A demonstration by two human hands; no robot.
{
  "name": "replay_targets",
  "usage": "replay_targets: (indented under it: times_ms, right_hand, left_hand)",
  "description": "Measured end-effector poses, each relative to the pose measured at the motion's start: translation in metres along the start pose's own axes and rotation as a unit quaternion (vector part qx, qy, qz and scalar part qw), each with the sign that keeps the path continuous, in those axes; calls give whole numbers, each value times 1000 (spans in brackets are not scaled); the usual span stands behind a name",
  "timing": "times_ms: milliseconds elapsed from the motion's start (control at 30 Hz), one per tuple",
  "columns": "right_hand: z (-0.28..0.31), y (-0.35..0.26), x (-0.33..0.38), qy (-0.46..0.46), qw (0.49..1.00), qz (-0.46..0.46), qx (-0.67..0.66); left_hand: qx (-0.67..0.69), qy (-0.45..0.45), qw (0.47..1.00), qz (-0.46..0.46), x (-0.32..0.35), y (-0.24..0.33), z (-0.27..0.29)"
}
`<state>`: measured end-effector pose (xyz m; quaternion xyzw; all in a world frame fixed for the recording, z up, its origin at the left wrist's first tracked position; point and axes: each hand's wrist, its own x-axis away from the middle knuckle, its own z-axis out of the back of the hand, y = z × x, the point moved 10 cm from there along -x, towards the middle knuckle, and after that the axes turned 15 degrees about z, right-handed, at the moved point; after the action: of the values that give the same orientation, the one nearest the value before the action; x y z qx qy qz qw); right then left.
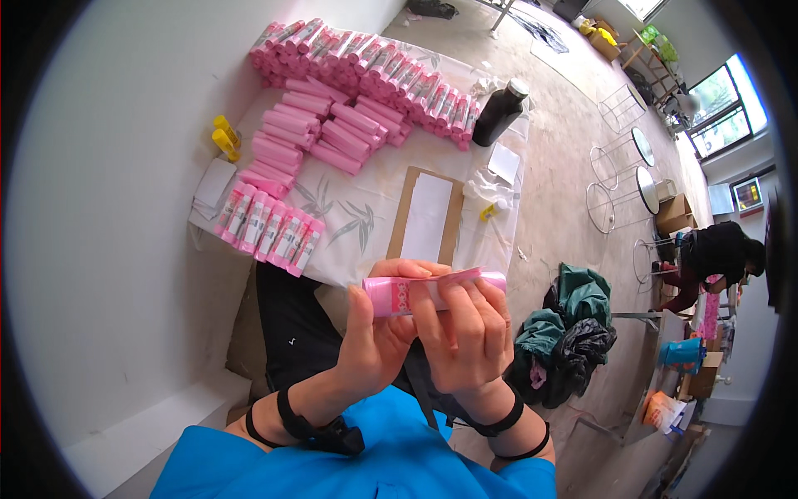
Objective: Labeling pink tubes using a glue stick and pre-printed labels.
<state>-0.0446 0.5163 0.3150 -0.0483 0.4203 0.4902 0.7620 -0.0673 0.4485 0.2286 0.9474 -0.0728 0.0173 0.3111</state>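
At frame centre, the left hand (pixel 374 337) and right hand (pixel 465 333) both clasp a pink roll (pixel 416 291) above a white leaf-patterned tablecloth (pixel 366 208) heaped with pink rolls (pixel 357 75) at upper centre, beside a dusty floor (pixel 565 166).

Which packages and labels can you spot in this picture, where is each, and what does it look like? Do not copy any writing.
Pink roll: a pink tube with a white label band, held in both hands, left hand and right hand.
Labelled rolls: row at the table's near left edge, pink with white bands.
Plain pink rolls: loose pile, mid-table.
Stacked rolls: long far row.
White sheet: rectangular, on brown card.
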Motion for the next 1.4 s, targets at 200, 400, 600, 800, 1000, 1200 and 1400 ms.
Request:
replay_targets:
  times_ms: [200,400,600,800,1000,1200,1400]
  right_hand:
    - [-7,4,-6,-34,998,-23,-38]
    - [-11,5,-6,-23,997,-35,-72]
    - [-13,7,-6,-7,992,-48,-112]
    - [-17,11,-10,3,988,-44,-146]
    - [-22,14,-12,2,981,-35,-192]
    - [-31,17,-8,5,971,-59,-230]
    - [-35,18,-6,20,961,-87,-261]
  left_hand:
    - [8,-2,1000,10,1,-4,4]
    - [-22,-28,999,-17,5,2,7]
    - [-56,-25,998,-26,8,2,18]
    - [-141,-17,984,-108,9,13,20]
    - [-158,14,979,-130,9,15,26]
    - [-117,56,986,-101,7,10,37]
    - [-122,64,984,-117,4,14,39]
